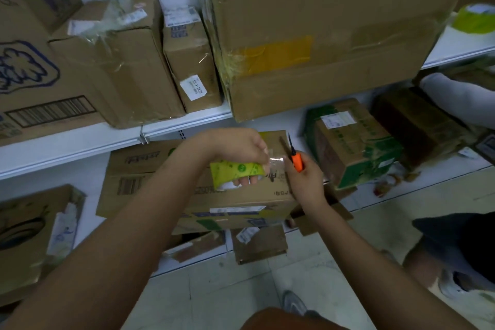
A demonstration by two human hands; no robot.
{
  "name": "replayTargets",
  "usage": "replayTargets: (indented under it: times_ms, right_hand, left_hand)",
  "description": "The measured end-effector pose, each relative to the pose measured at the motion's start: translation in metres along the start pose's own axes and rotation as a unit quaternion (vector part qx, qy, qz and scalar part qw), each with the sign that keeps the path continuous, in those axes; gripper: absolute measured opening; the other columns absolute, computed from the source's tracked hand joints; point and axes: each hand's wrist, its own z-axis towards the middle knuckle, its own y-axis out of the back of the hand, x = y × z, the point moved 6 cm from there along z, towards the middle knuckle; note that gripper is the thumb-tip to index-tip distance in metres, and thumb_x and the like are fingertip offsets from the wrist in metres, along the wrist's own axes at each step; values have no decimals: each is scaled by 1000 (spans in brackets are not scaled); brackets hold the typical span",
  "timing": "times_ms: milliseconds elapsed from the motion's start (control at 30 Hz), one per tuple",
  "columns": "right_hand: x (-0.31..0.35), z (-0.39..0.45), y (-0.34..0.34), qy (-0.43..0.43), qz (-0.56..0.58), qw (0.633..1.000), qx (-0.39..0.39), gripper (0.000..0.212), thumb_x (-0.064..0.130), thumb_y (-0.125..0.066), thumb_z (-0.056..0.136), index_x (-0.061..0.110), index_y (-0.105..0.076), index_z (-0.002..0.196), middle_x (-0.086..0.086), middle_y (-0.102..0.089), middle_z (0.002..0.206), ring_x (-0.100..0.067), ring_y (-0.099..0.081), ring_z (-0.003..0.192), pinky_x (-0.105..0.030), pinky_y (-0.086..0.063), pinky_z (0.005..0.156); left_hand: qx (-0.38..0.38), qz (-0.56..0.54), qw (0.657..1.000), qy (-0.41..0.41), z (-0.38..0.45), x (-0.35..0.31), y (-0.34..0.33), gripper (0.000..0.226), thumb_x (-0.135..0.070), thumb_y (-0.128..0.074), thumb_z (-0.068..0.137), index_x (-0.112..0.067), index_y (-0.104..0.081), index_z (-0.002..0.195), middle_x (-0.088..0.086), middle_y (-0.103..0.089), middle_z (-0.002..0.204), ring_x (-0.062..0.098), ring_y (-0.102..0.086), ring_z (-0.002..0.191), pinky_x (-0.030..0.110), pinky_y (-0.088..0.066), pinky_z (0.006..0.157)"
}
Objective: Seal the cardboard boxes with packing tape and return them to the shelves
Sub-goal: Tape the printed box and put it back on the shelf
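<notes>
A flat cardboard box (150, 169) lies on the lower shelf at centre. Above its right end my left hand (241, 147) grips a green-and-yellow roll of packing tape (235, 170), fingers through the core. A short strip of clear tape (276, 161) stretches from the roll toward my right hand (305, 182). That hand holds an orange-handled knife (296, 161), its dark blade pointing up beside the strip.
Several taped boxes fill the upper shelf (80, 139), a large one (321, 35) overhanging its edge. A green-printed box (353, 147) stands right of my hands. A second tape roll (474, 19) lies top right. Cardboard scraps (259, 246) lie on the tiled floor. A person's leg (455, 249) is at right.
</notes>
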Motion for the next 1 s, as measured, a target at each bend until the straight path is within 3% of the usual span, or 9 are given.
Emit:
replayTargets:
  times_ms: [167, 267, 400, 600, 733, 833, 900, 967, 1000]
  right_hand:
    - [-8, -2, -2, -47, 41, 998, -14, 27, 49, -64, 92, 22, -66, 92, -5, -69, 82, -22, -65, 81, -41, -54, 77]
    - [-12, -11, 3, -93, 137, 985, -55, 20, 48, -64, 90, 29, -67, 90, 0, -71, 84, -21, -68, 84, -50, -56, 84]
    - [-12, -24, 15, -103, 190, 973, -86, 31, 51, -64, 91, 21, -65, 84, 5, -63, 73, -15, -62, 74, -49, -54, 80]
    - [4, -28, 17, -59, 115, 989, -76, 21, 48, -71, 86, 28, -66, 84, -5, -65, 78, -22, -61, 71, -42, -54, 74]
    - [7, -31, 15, -33, 83, 992, -84, 35, 42, -70, 89, 10, -61, 78, -15, -54, 69, -14, -46, 60, -37, -46, 63]
    - [8, -29, 13, -26, 89, 992, -85, 41, 35, -68, 92, 4, -50, 72, -13, -41, 63, -13, -36, 58, -33, -38, 59]
    - [11, -27, 10, -20, 93, 992, -80, 40, 27, -68, 92, 15, -42, 65, 4, -35, 56, -9, -31, 56, -29, -35, 57]
    - [12, -25, 10, -17, 88, 993, -80, 39, 24, -68, 91, 21, -39, 65, 11, -35, 54, -8, -31, 54, -29, -34, 55]
    - [10, -24, 10, -25, 95, 991, -87, 38, 24, -69, 91, 19, -40, 67, 10, -35, 55, -8, -31, 54, -28, -34, 55]
  left_hand:
    - [-22, 88, 996, 15, 39, -8, 5, 18, -11, -56, 98, -3, -70, 91, 11, -70, 71, 12, -63, 46, 27, -56, 54]
    - [-49, 147, 988, 15, 55, -11, 6, 17, -15, -60, 95, -7, -73, 87, 1, -68, 61, 8, -59, 42, 19, -51, 51]
    - [-43, 184, 982, 21, 66, -13, 0, 23, -17, -56, 95, 1, -71, 99, 2, -71, 63, 9, -57, 40, 16, -48, 48]
    - [-23, 215, 976, 7, 69, -18, -10, 25, -10, -49, 95, 3, -70, 98, 13, -76, 76, 14, -64, 50, 24, -53, 58]
    - [-42, 221, 974, -1, 64, -19, -7, 22, -10, -50, 94, 2, -70, 95, 11, -76, 74, 12, -66, 50, 25, -54, 61]
    - [-61, 278, 959, -9, 60, -17, -6, 33, -34, -60, 95, -4, -72, 95, 3, -75, 71, 5, -65, 52, 28, -57, 66]
    - [-124, 341, 931, -33, 51, -21, -2, 52, -56, -63, 89, -12, -68, 115, -4, -70, 68, 5, -62, 55, 33, -57, 70]
    - [-220, 377, 898, -62, 38, -23, 7, 87, -70, -63, 81, -24, -39, 150, -6, -65, 80, 12, -62, 75, 37, -55, 75]
    - [-262, 372, 887, -73, 32, -22, 12, 97, -76, -61, 78, -28, -26, 155, -3, -67, 89, 16, -63, 84, 38, -55, 76]
